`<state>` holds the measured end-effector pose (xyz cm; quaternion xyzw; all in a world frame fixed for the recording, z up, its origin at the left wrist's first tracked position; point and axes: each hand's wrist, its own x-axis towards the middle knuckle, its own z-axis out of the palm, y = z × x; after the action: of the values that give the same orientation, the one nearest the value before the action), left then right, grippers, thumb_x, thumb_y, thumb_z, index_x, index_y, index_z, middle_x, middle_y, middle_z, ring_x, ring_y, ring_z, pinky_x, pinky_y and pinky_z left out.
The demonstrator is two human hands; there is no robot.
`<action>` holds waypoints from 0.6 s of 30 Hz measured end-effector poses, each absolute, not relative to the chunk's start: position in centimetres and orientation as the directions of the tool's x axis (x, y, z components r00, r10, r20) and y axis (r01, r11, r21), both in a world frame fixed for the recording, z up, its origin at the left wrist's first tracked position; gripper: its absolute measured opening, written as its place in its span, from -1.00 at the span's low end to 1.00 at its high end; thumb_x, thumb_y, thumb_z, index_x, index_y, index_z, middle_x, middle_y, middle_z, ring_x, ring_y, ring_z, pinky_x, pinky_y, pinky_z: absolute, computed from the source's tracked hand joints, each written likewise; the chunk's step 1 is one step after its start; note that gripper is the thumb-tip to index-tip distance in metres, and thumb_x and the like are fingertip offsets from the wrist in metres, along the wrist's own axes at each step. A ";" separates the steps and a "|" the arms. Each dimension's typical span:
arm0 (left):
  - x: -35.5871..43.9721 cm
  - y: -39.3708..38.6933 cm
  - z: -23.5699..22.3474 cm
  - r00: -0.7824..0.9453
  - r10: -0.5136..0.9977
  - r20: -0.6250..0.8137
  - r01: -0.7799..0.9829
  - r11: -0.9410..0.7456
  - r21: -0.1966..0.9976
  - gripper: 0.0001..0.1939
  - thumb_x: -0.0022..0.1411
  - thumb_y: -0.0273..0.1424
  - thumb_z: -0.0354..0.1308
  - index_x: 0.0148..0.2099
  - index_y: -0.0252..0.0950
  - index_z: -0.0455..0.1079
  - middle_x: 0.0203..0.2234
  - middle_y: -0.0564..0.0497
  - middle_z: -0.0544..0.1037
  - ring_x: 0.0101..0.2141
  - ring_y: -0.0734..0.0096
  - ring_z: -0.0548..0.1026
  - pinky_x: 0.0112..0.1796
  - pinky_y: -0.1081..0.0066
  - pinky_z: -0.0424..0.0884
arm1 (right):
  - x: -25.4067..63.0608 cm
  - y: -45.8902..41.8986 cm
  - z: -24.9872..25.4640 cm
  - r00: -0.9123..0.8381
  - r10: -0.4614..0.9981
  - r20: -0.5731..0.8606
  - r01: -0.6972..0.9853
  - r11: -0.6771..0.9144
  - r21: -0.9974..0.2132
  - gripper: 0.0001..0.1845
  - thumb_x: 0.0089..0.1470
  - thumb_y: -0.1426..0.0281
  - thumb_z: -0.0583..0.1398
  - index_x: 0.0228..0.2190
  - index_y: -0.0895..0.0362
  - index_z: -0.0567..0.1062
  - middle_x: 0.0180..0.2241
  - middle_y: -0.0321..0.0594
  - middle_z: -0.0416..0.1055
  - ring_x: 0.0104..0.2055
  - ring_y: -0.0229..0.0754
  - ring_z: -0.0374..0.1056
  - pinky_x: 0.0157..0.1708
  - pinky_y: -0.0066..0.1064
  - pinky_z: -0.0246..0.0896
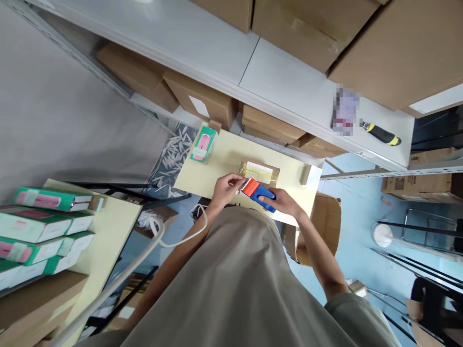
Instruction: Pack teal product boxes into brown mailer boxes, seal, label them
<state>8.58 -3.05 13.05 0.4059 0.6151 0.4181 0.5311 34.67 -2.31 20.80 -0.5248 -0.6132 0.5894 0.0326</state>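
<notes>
My right hand is wrapped round a blue and orange tape dispenser, its toothed metal edge pointing left. Close to that edge, my left hand has thumb and fingers pinched together. Whatever lies between those fingertips is too small to make out. Just beyond the dispenser, a flat brown box with a white and yellowish top lies on the pale yellow table. A green box with a pink picture stands at the table's far left corner.
More green and pink boxes are stacked on a side table at left. A white cable loops beside my left arm. The shelf above holds cardboard boxes and a yellow-black knife. An open carton stands at right.
</notes>
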 end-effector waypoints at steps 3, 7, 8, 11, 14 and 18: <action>7.5 -2.7 12.3 -0.265 0.912 -0.313 0.013 0.328 0.945 -0.53 0.13 0.06 0.45 -0.24 -0.27 0.63 -0.36 -0.03 0.69 -0.35 0.31 0.56 -0.25 0.34 0.49 | 36.6 0.3 23.0 -0.482 0.533 -0.695 0.659 -0.302 -0.689 -0.27 0.17 -0.30 0.32 -0.24 0.17 0.58 -0.39 -0.14 0.64 -0.41 -0.14 0.56 -0.47 -0.43 0.41; 6.3 -1.2 10.7 -0.367 0.867 -0.337 -0.045 0.345 0.938 -0.58 0.12 -0.01 0.45 -0.25 -0.28 0.61 -0.41 -0.01 0.66 -0.40 0.38 0.51 -0.29 0.38 0.45 | 38.2 4.9 24.6 -0.451 0.474 -0.756 0.761 -0.238 -0.603 -0.26 0.18 -0.32 0.31 -0.32 0.17 0.57 -0.44 -0.10 0.64 -0.47 -0.18 0.54 -0.51 -0.46 0.39; 6.2 -0.8 10.2 -0.370 0.858 -0.355 -0.061 0.359 0.931 -0.59 0.12 -0.02 0.44 -0.25 -0.28 0.60 -0.42 0.00 0.65 -0.41 0.39 0.51 -0.30 0.39 0.44 | 38.2 6.1 24.6 -0.447 0.472 -0.760 0.777 -0.215 -0.591 -0.26 0.18 -0.32 0.31 -0.33 0.17 0.57 -0.44 -0.10 0.65 -0.47 -0.19 0.54 -0.51 -0.46 0.39; 6.2 0.4 8.8 -0.380 0.824 -0.420 -0.112 0.410 0.905 -0.63 0.14 -0.06 0.43 -0.25 -0.28 0.59 -0.46 0.02 0.61 -0.44 0.41 0.48 -0.34 0.41 0.42 | 37.6 8.9 23.2 -0.442 0.449 -0.777 0.803 -0.188 -0.566 -0.28 0.14 -0.31 0.35 -0.29 0.15 0.58 -0.41 -0.11 0.66 -0.46 -0.18 0.56 -0.51 -0.46 0.41; 6.1 1.1 7.4 -0.365 0.811 -0.457 -0.121 0.445 0.887 -0.66 0.14 -0.10 0.42 -0.24 -0.29 0.59 -0.45 0.01 0.61 -0.43 0.40 0.49 -0.33 0.40 0.42 | 36.8 10.4 20.8 -0.433 0.399 -0.808 0.820 -0.198 -0.537 -0.27 0.11 -0.31 0.38 -0.27 0.15 0.58 -0.40 -0.10 0.67 -0.45 -0.16 0.58 -0.51 -0.44 0.43; 5.8 1.3 5.1 -0.345 0.782 -0.519 -0.125 0.510 0.851 -0.69 0.12 -0.13 0.42 -0.27 -0.28 0.58 -0.42 -0.02 0.64 -0.37 0.35 0.52 -0.29 0.38 0.44 | 35.8 10.3 18.5 -0.381 0.358 -0.853 0.859 -0.204 -0.469 -0.27 0.14 -0.32 0.36 -0.31 0.16 0.58 -0.42 -0.07 0.66 -0.47 -0.16 0.57 -0.52 -0.45 0.42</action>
<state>5.80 1.31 5.08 0.2362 0.6954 0.4349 0.5211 35.78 10.29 18.47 -0.5130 -0.5930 0.5821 -0.2153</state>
